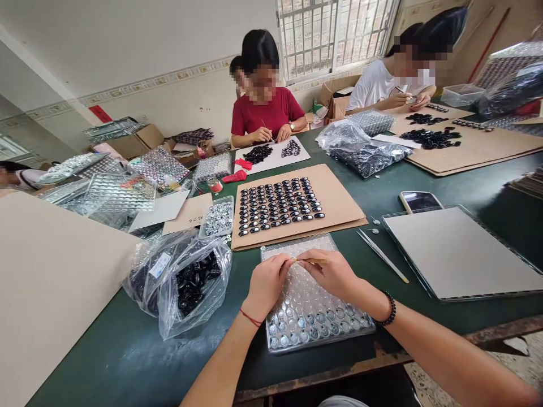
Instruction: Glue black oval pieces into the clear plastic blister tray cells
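Note:
My left hand [268,282] is closed in a pinch above a clear plastic tray [305,294] with round pockets. What its fingertips hold is too small to make out. My right hand [335,276] meets it fingertip to fingertip, pinching what looks like a thin tan stick [316,260] with a yellowish tip. Small round silvery pieces [292,339] fill the tray's near rows. Beyond the tray, black oval pieces [280,206] with pale centres stand in rows on a cardboard sheet [339,198]. Tweezers [384,255] lie to the right.
An open plastic bag [190,288] of black pieces and a box [217,217] of small silvery parts sit left. On the right are a phone [419,202] and a grey board [462,249] in a clear tray. Two co-workers sit opposite, hands on small pieces.

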{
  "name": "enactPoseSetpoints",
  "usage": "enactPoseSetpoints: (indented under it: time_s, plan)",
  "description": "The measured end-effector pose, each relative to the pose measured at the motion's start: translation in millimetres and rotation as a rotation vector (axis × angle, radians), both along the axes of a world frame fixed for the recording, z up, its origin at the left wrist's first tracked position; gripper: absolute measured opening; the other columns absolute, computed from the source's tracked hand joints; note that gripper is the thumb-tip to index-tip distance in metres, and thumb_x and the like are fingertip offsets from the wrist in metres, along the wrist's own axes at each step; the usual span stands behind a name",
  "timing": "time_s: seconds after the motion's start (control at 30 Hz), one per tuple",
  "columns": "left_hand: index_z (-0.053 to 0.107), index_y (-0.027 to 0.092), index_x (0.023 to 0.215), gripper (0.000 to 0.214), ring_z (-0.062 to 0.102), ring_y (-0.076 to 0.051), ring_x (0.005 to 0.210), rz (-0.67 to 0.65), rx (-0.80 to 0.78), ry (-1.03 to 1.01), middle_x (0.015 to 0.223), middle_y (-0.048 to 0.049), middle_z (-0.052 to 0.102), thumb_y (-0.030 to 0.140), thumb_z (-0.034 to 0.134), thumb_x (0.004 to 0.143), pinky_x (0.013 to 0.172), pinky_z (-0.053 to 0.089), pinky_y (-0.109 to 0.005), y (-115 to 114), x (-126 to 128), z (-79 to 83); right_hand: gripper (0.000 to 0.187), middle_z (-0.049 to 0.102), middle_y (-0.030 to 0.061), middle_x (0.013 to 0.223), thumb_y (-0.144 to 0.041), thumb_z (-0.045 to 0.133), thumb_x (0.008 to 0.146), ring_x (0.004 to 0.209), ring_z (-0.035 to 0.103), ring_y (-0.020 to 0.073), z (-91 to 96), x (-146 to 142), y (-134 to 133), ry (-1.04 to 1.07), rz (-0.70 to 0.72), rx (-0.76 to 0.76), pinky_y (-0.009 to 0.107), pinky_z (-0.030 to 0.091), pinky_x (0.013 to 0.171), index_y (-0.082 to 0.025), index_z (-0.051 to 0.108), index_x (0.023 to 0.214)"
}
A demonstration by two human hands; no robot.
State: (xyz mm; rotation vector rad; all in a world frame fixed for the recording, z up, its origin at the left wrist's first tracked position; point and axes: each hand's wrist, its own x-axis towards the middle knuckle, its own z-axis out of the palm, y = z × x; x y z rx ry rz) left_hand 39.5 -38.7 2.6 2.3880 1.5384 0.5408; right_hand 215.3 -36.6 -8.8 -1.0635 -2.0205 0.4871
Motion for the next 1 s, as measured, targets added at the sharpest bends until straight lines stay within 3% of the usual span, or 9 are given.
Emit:
enactPoseSetpoints:
  time_s: [0.2,0.6,0.73,0.9,1.0]
  plan:
    - [0.058,0.02,0.076,0.028,0.056,-0.014,0.067,0.019,-0.016,-0.08,0.073,-0.0006,0.063,0.034,0.036,0.087,0.062,0.037,-0.023,5,1,2.6,0.015,0.066,0.0021,0.08,-0.025,0.048,0.085,0.07,0.06,0.0127,1.7,0,1,0.067,-0.031,0.022,0.02,0.042,0.062,-0.019,0.061,0.086]
    - [0.06,0.018,0.065,0.038,0.048,-0.015,0.049,0.259,-0.216,-0.203,0.05,0.0021,0.053,0.052,0.045,0.072,0.048,0.035,-0.022,21,-11,13.5,0.018,0.063,-0.0001,0.066,-0.024,0.047,0.083,0.046,0.047,0.0072,14.3,1,6,0.1,-0.13,-0.029,0.019,0.03,0.045,-0.016,0.062,0.075]
    - [0.064,0.016,0.081,0.046,0.043,-0.014,0.045,0.373,-0.32,-0.388,0.045,0.0032,0.047,0.057,0.051,0.066,0.045,0.033,-0.023,22,-11,12.6,0.02,0.061,0.0003,0.064,-0.026,0.048,0.083,0.046,0.046,0.007,15.7,2,10,0.211,-0.181,-0.093,0.019,0.03,0.044,-0.016,0.061,0.072]
    - [0.059,0.012,0.105,0.061,0.038,-0.011,0.043,0.315,-0.576,-0.617,0.048,0.0037,0.048,0.054,0.061,0.06,0.04,0.028,-0.021,17,-4,-3.6,0.024,0.062,-0.0001,0.062,-0.033,0.045,0.084,0.041,0.047,0.0061,15.4,1,13,0.448,-0.118,-0.307,0.017,0.033,0.041,-0.016,0.056,0.073]
    - [0.058,0.013,0.108,0.061,0.037,-0.01,0.041,0.326,-0.605,-0.677,0.047,0.0045,0.047,0.052,0.062,0.061,0.038,0.025,-0.019,16,-2,-8.2,0.025,0.062,0.0009,0.066,-0.038,0.045,0.084,0.038,0.046,0.0058,14.5,0,12,0.563,-0.04,-0.414,0.017,0.036,0.038,-0.016,0.053,0.075]
